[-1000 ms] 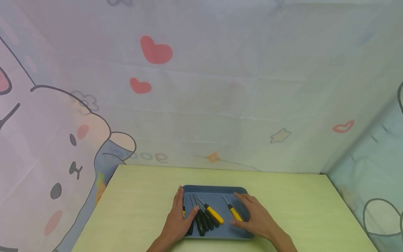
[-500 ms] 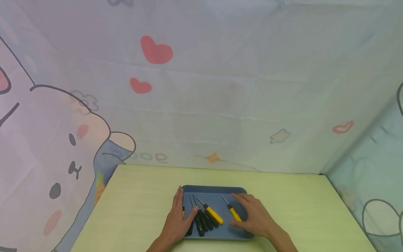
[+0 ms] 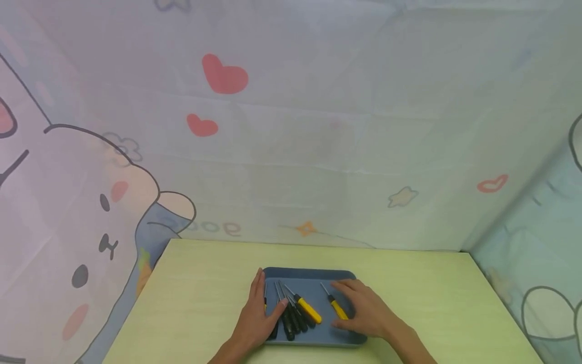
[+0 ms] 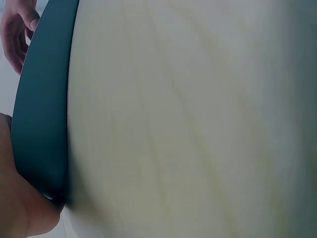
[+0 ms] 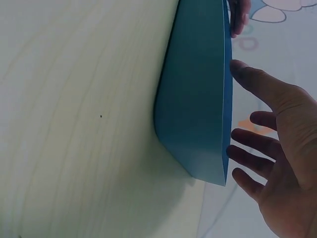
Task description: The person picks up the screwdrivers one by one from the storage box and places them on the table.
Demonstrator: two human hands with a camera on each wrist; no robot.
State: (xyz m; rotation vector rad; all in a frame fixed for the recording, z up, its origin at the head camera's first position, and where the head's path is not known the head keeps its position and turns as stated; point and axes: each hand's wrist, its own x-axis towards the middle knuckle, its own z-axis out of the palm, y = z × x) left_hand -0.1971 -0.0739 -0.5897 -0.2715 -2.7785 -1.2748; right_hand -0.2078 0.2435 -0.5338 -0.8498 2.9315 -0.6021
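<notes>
- Blue tray (image 3: 310, 273) on pale table (image 3: 213, 273); I see black-handled screwdrivers (image 3: 288, 323) inside at left, yellow screwdriver (image 3: 310, 311) beside them, smaller yellow-and-black screwdriver (image 3: 338, 307) at right.
- Left hand (image 3: 257, 313): fingers straight along tray's left side, unclenched.
- Right hand (image 3: 369, 310): fingers spread, released, near smaller screwdriver.
</notes>
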